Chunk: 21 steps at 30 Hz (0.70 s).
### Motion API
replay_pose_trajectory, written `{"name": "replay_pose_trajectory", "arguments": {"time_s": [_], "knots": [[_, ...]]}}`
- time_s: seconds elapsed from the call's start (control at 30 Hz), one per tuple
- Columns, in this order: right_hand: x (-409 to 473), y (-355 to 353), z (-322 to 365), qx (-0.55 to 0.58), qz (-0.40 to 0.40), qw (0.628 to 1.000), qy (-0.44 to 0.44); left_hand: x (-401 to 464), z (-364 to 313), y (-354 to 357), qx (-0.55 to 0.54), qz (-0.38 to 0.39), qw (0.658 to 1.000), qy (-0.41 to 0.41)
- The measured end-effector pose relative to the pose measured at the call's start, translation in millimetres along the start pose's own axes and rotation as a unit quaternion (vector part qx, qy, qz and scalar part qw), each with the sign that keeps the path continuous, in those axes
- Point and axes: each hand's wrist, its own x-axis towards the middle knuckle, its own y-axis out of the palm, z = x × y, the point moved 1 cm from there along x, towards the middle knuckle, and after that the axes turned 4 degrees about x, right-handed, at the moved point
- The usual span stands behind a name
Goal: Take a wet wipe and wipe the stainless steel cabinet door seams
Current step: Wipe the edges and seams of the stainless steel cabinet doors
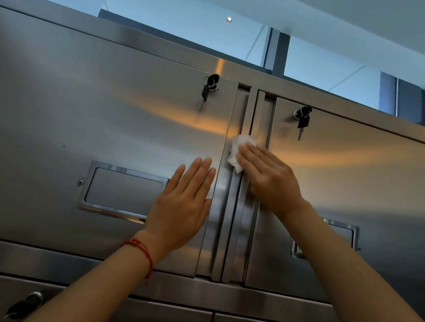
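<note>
Your right hand [265, 177] lies flat, fingers extended, pressing the white wet wipe [237, 151] against the vertical seam [239, 190] between the two upper stainless steel cabinet doors, about halfway up. Your left hand [185, 205] is open, palm flat on the left door [79, 108] beside the seam, holding nothing. A red string bracelet [142, 252] circles that wrist. Keys [209, 89] hang in both door locks.

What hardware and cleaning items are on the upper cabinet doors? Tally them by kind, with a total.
Sets of keys in locks: 2
Recessed handles: 2
Wet wipes: 1, under the right hand
Total: 5
</note>
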Motion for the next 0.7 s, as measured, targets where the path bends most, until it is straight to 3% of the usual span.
{"name": "replay_pose_trajectory", "arguments": {"time_s": [0.7], "knots": [[28, 2, -15, 0.007, -0.002, 0.997, 0.075, -1, -1, 0, 0.010, 0.001, 1.000, 0.000]]}}
